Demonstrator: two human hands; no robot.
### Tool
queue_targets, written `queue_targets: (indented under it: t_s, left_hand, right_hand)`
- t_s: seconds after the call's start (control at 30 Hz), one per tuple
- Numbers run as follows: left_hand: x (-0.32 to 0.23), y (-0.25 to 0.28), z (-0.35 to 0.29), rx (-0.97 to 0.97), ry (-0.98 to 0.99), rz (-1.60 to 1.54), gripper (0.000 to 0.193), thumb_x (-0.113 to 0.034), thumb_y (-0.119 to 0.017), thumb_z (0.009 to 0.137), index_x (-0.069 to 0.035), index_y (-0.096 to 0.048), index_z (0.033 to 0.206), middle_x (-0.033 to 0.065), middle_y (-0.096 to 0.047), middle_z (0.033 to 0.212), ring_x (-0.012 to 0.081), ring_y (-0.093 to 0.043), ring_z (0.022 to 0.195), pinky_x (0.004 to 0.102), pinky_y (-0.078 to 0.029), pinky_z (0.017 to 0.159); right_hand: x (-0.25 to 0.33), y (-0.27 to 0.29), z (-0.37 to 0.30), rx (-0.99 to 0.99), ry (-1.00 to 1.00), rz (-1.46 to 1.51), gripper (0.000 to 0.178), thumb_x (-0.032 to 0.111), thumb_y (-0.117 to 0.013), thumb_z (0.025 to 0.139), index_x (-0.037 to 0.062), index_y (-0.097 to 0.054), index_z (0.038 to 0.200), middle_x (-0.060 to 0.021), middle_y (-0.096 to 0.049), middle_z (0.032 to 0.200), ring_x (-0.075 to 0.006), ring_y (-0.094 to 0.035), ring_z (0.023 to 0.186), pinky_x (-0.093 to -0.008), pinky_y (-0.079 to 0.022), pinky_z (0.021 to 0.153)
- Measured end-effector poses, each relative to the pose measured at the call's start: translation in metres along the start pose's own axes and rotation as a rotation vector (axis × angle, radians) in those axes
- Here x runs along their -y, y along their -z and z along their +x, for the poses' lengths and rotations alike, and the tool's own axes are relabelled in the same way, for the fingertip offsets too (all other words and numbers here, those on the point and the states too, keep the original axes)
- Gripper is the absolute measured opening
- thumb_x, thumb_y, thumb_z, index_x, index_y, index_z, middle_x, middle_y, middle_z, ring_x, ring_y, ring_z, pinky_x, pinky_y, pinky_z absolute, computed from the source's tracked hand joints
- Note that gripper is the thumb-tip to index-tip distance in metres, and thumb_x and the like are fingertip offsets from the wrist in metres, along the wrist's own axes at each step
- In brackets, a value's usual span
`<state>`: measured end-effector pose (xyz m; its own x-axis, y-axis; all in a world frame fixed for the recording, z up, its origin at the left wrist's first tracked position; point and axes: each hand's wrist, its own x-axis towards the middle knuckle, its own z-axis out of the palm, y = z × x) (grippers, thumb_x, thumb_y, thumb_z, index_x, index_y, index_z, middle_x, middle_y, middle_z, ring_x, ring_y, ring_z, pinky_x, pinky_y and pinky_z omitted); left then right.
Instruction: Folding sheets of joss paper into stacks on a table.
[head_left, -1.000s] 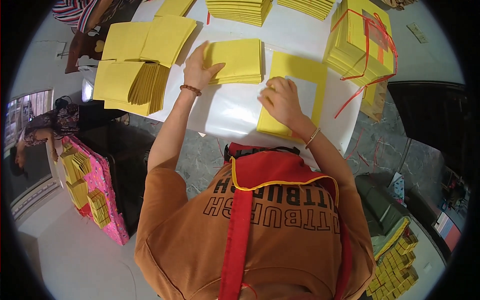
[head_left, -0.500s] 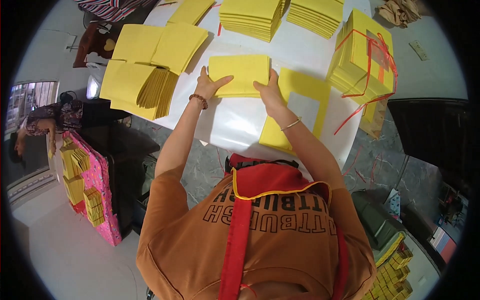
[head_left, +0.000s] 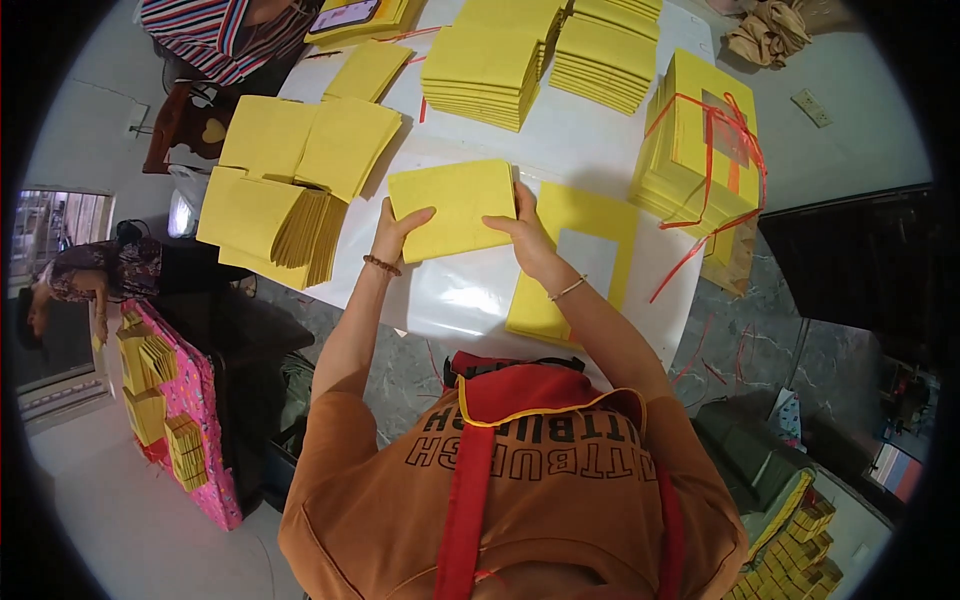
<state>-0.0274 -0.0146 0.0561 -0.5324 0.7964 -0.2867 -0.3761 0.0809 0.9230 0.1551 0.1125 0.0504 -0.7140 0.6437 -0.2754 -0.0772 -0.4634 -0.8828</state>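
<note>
Between my two hands is a stack of yellow paper (head_left: pixel 452 210), tilted a little over the white table. My left hand (head_left: pixel 398 228) grips its left edge, thumb on top and fingers hidden behind. On the opposite edge my right hand (head_left: pixel 520 222) is closed the same way. Right of the stack, partly under my right forearm, lies a flat yellow sheet (head_left: pixel 588 212) with a pale grey rectangle (head_left: pixel 590 255) on it. To the left, yellow paper piles (head_left: pixel 245 215) lie overlapping, one fanned at its side.
Tall yellow stacks (head_left: pixel 480 75) stand along the far side. A bundle tied with red ribbon (head_left: pixel 690 140) stands at the right of the white table (head_left: pixel 660 270). A phone (head_left: pixel 345 14) lies at the far left, near a person in striped clothing (head_left: pixel 225 35). Another person (head_left: pixel 110 265) is further left.
The stack in my hands has turned slightly, its right side higher and tilted up. The whole view has shifted, so the table appears lower in the picture. Both hands keep their grip.
</note>
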Motion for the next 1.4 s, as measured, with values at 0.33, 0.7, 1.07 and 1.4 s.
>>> queue_targets:
  t_s: [0.33,0.7,1.07,1.4]
  left_hand:
    - [-0.02,-0.001,-0.004,0.168,-0.314,0.258,0.119,0.002,-0.079,0.061,-0.011,0.008,0.142,0.0129,-0.047,0.122,0.0252,-0.049,0.114,0.0375,-0.043,0.095]
    - [0.002,0.018,0.006,0.22,-0.074,0.767,0.11,-0.006,-0.081,0.061,-0.005,-0.005,0.141,0.0142,-0.052,0.119,0.0231,-0.052,0.108,0.0336,-0.044,0.091]
    - [-0.091,-0.085,-0.022,0.289,-0.551,0.017,0.073,-0.014,-0.049,0.092,-0.008,0.003,0.144,0.0167,-0.052,0.116,0.0145,-0.055,0.087,0.0282,-0.046,0.079]
    - [-0.082,-0.125,-0.047,0.273,-0.361,0.25,0.041,-0.009,-0.061,0.086,-0.004,-0.051,0.125,0.0033,-0.055,0.099,0.006,-0.052,0.079,0.0203,-0.044,0.072]
  right_hand:
    - [0.039,0.026,0.044,0.472,0.16,-0.347,0.1,0.021,-0.078,0.066,0.0023,-0.016,0.141,-0.0137,-0.034,0.137,-0.0231,-0.029,0.131,-0.0318,-0.027,0.105]
    - [0.029,0.032,0.043,0.208,0.419,-1.024,0.095,0.033,-0.078,0.062,0.005,-0.026,0.137,-0.0208,-0.033,0.137,-0.0337,-0.027,0.132,-0.0425,-0.023,0.107]
    - [0.052,0.048,-0.03,0.241,-0.14,0.772,0.04,0.028,-0.056,0.087,0.0041,-0.051,0.119,-0.0098,-0.06,0.111,-0.0224,-0.061,0.096,-0.035,-0.052,0.081]
    - [0.01,0.055,-0.072,0.244,-0.255,1.227,0.039,0.034,-0.04,0.093,0.006,-0.057,0.114,-0.0085,-0.062,0.111,-0.0236,-0.061,0.1,-0.0387,-0.05,0.088]
